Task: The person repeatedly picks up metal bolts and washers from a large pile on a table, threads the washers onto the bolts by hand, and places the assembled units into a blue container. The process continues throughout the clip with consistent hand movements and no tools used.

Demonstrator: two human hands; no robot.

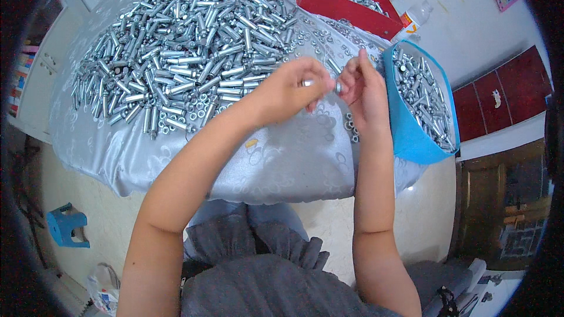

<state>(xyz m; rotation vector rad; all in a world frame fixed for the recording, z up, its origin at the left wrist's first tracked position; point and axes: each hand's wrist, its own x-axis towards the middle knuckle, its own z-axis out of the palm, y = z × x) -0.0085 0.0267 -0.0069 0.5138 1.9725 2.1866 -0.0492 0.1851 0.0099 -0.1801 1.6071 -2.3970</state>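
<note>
Between my two hands, over the table, is a metal expansion bolt [338,87], mostly covered by fingers. My left hand [294,91] is closed around its body, with a bit of shiny metal showing between thumb and fingers. At the bolt's end, my right hand [367,94] has its fingers loosely curled and its thumb raised apart from them. The fingertips of the right hand seem to touch that end. To the left lies a big heap of silver expansion bolts [194,53]. Loose nuts [202,105] are scattered along its near edge.
A blue fabric bin [405,135] full of bolts stands right beside my right forearm. Behind it are a red box [343,9] of bolts and a plastic bottle [416,16]. A shiny silver cloth [282,170] covers the table. A blue stool [67,225] is on the floor at left.
</note>
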